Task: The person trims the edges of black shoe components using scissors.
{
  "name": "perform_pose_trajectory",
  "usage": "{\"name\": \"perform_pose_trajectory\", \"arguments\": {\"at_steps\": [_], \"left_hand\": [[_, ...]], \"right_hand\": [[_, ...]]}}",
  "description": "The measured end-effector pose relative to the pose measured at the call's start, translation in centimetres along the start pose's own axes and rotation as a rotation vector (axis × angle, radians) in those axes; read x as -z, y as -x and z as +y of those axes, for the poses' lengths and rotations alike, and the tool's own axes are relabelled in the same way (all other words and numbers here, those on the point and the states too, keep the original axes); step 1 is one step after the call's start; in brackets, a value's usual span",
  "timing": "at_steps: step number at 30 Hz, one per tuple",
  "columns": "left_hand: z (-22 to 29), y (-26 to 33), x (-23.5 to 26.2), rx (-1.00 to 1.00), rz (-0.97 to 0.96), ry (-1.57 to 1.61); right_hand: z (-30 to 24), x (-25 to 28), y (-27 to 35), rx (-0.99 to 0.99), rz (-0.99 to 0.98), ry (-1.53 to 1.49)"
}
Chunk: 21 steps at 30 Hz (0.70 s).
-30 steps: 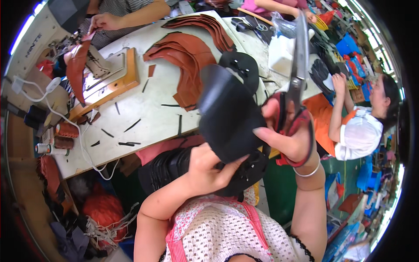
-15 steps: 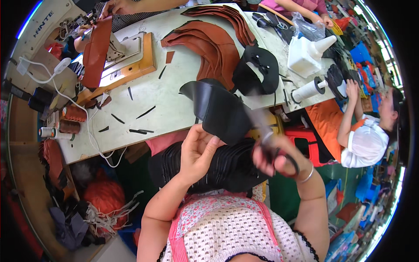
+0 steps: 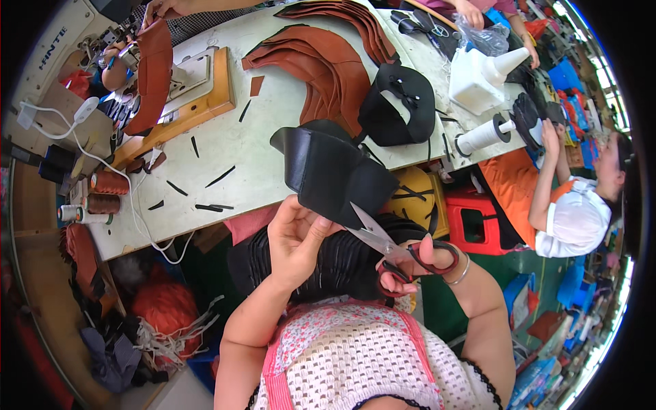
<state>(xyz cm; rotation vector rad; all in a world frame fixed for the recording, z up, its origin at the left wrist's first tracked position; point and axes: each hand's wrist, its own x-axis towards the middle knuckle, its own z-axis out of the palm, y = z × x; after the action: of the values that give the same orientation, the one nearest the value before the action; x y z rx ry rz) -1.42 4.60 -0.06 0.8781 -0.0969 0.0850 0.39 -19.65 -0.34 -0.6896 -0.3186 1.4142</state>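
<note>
My left hand [image 3: 294, 242] pinches the lower edge of a curved black leather piece [image 3: 324, 164], held up in front of the table edge. In my right hand [image 3: 420, 263] is a pair of scissors [image 3: 376, 238] with dark red and black handles. Their blades are parted and point up and left, the tips at the lower right edge of the leather piece. Whether the blades touch the leather I cannot tell. Beneath both hands lies a stack of black leather pieces [image 3: 266, 263] near my lap.
On the white table [image 3: 260, 143] lie brown leather pieces [image 3: 321, 61], another black curved piece [image 3: 396, 102] and thin black offcuts. A sewing machine [image 3: 195, 82] stands left, thread spools [image 3: 109, 183] below it. Red stool [image 3: 471, 219] at right. Co-workers sit across the table and to the right.
The scissors have swung down and left, from upright and blurred to the leather's lower edge, blades parted. The leather piece has shifted slightly left. Across the table, a co-worker's brown piece has moved.
</note>
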Motion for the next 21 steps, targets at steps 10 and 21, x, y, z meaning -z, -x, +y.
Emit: {"name": "perform_pose_trajectory", "arguments": {"at_steps": [10,21], "left_hand": [[0.6,0.1,0.3,0.018,-0.002,-0.052],[1.0,0.1,0.6,0.079,-0.087,-0.141]], "right_hand": [[-2.1,-0.4,-1.7,-0.073,0.095,0.247],[-3.6,-2.7,-3.6,-0.033,0.284,0.325]]}}
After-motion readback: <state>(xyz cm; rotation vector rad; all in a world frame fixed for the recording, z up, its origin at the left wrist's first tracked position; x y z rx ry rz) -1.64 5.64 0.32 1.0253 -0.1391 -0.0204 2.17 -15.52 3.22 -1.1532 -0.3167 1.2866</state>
